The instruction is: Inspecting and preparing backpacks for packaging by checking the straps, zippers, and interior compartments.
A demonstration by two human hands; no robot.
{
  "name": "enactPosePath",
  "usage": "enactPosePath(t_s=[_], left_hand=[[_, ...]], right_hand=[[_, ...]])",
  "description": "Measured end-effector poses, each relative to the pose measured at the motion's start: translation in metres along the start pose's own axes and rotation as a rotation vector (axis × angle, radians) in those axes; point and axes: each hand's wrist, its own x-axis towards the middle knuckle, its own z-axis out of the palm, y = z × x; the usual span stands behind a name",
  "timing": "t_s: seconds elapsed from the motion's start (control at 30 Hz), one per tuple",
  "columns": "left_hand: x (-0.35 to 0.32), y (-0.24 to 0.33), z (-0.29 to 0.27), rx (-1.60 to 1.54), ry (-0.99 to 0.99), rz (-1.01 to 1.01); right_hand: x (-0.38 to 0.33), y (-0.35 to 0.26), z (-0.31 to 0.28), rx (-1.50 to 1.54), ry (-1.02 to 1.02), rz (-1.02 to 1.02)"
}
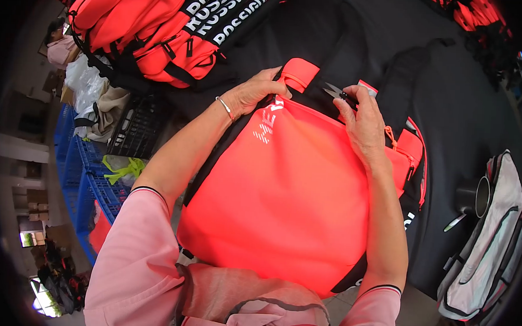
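A bright red-orange backpack (282, 205) with black edges and straps lies before me, its near end against my body. At its far left corner, my left hand (258, 93) is closed on the backpack's edge, beside a folded red flap (300, 72). My right hand (364, 124) is at the far right of the bag, closed around small scissors (334, 91). Their pointed metal blades stick out to the left, slightly apart, over the black fabric. The handles are mostly hidden by my fingers. An orange zipper pull (390, 135) hangs to the right of that hand.
Several stacked red and black bags (144, 30) fill the far left of the dark table (449, 113). A dark cup (474, 195) and a grey-white bag (483, 248) stand at the right. Blue crates (77, 161) and a black basket (137, 122) are at the left. Another person (61, 49) is beyond.
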Motion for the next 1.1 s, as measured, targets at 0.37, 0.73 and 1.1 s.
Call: enactPosePath(t_s=[0.37,0.73,1.1], left_hand=[[0.007,-0.007,0.011,-0.111,0.025,0.012],[0.005,0.021,0.042,1.371,0.715,0.851],[0.042,0.060,0.085,0.863,0.139,0.422]], right_hand=[[0.007,0.017,0.019,-0.302,0.182,-0.268],[0.024,0.060,-0.084,-0.191,0.334,0.546],[-0.017,0.012,-0.084,0.440,0.303,0.263]])
